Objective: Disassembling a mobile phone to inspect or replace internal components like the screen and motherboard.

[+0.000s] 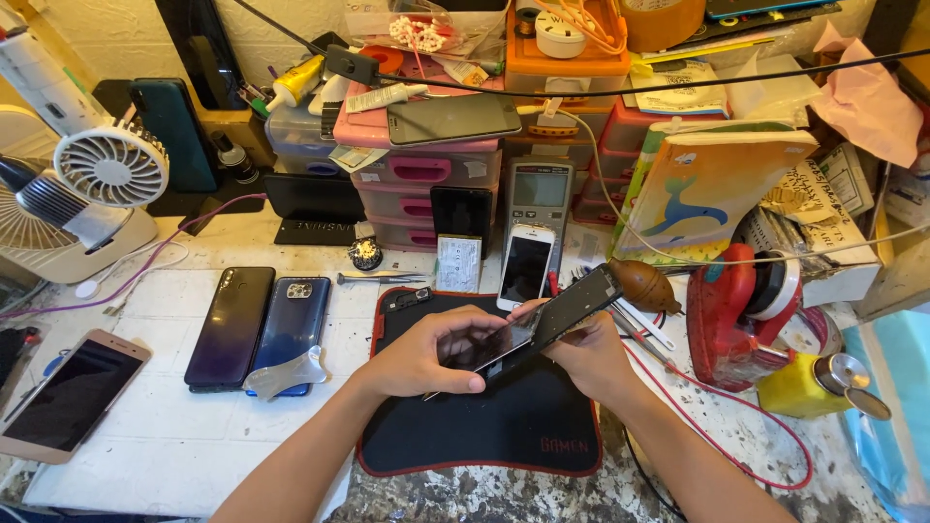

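Head view. Both hands meet over a black work mat [523, 426] with a red edge, which lies on the white counter [165, 436].

Left hand [426, 353]: fingers curled, thumb stretched along the near edge of a dark smartphone [542, 324]. The hand is closed around the phone's lower end, palm turned down, and a thin dark tool tip pokes out just beneath it.

Right hand [586, 353]: cupped under the phone from the right side, fingers wrapped loosely behind its back and largely hidden. It grips the phone's middle part.

The phone is held above the mat, tilted, its upper end pointing up and right toward a brown rubber blower bulb [644, 286]. Its glossy face is turned up toward the camera.

Around the mat:
- 2 phones lie face down, side by side, left of the mat: a dark purple phone [231, 327] and a blue phone [291, 329]. A pale plastic pry piece [286, 373] rests on the blue one's lower end.
- A gold-framed phone [68, 392] lies face up near the left edge of the counter.
- A white phone [526, 266] leans upright just behind the mat.
- Tweezers [383, 278] lie behind the mat's far left corner.
- A white desk fan [111, 167] stands at far left.
- Pink plastic drawers [426, 179] stand at the back with a grey phone on top.
- A red tool stand [736, 310] and a yellow bottle [804, 387] sit to the right.
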